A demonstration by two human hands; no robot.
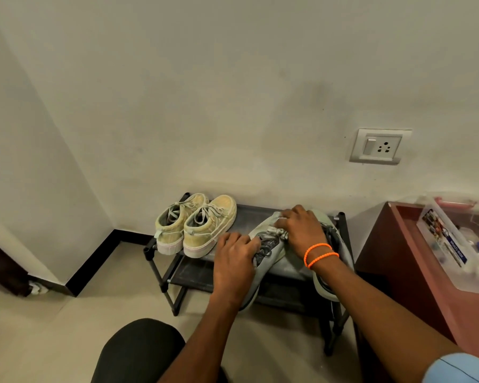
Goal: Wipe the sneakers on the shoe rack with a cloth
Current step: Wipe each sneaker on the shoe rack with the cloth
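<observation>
We see a home's room corner: a low shoe rack [161, 275] against a painted wall, a wall socket [380, 146], tiled floor [39, 341].

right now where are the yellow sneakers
In the head view the yellow sneakers stand side by side at the left end of the shoe rack, toes to the wall, just left of the left hand.

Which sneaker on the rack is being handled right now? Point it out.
The grey sneaker with dark laces, on the right of the shoe rack: the left hand grips it, the right hand presses a cloth on it. The yellow pair sits untouched.
</observation>
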